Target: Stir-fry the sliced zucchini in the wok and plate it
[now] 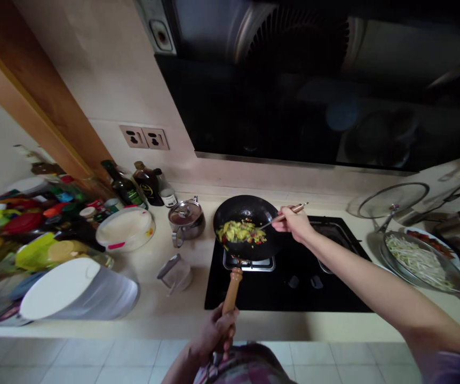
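A black wok (240,205) sits tilted over the left burner of the black gas stove (294,298). Chopped green and yellow food (240,232) with small red bits lies in its left and lower part. My left hand (220,328) is wrapped round the wok's wooden handle (232,292), near the counter's front edge. Above the wok's right rim, my right hand (292,221) grips a spatula (280,217) by its handle. The spatula's thin metal shaft slants down to the left towards the food, and its tip is hard to make out.
A lidded metal pot (187,218), a small clear container (176,274) and a white-lidded tub (126,229) stand left of the stove, beside bottles and jars. Right of it are a colander of bean sprouts (418,261) and a glass lid (394,201). A range hood (278,122) hangs above.
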The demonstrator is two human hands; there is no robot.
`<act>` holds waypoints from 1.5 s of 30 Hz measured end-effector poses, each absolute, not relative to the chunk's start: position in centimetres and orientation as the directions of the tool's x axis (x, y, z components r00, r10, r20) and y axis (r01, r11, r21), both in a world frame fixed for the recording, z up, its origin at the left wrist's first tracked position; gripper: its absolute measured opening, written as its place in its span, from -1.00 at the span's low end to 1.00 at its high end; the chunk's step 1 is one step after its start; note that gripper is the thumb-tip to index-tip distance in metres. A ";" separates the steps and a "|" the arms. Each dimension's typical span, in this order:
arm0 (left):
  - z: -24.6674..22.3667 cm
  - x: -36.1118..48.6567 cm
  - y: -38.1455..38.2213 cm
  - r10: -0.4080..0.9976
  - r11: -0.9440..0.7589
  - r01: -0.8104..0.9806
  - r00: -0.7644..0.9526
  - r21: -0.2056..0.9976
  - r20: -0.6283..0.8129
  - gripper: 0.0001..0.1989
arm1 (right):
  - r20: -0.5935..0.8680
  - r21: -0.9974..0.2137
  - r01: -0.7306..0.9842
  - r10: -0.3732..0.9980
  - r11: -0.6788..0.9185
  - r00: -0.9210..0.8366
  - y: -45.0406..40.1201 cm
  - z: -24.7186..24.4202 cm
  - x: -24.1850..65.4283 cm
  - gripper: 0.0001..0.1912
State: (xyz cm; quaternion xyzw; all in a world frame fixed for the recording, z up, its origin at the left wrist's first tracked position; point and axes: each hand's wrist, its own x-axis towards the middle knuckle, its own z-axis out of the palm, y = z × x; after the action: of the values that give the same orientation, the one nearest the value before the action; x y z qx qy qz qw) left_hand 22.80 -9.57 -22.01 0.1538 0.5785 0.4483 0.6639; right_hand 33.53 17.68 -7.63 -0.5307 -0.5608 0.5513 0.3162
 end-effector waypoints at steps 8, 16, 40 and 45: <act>-22.2 22.9 -9.5 0.766 0.556 -0.413 -0.082 0.721 -0.637 -0.49 | -0.180 -0.895 0.446 0.904 0.013 -0.387 19.3 -1.8 37.3 -0.73; -22.6 22.7 -9.5 0.774 0.555 -0.407 -0.067 0.726 -0.629 -0.50 | -0.068 -0.981 0.196 0.933 0.002 -0.353 16.3 -6.7 32.1 -0.79; -22.3 21.9 -9.5 0.788 0.551 -0.403 -0.038 0.731 -0.615 -0.48 | 0.093 -0.928 0.286 0.891 0.240 -0.445 23.4 -8.1 38.7 -0.80; -23.0 21.9 -9.6 0.785 0.553 -0.412 -0.034 0.724 -0.619 -0.51 | 0.066 -0.975 0.150 0.855 0.165 -0.514 20.3 -12.2 38.7 -0.64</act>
State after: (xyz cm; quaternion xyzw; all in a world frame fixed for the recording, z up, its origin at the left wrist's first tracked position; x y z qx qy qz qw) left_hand 21.88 -9.58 -23.03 0.1645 0.5662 0.4434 0.6751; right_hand 38.66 20.34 -12.21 -0.3654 -0.6878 0.5328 0.3310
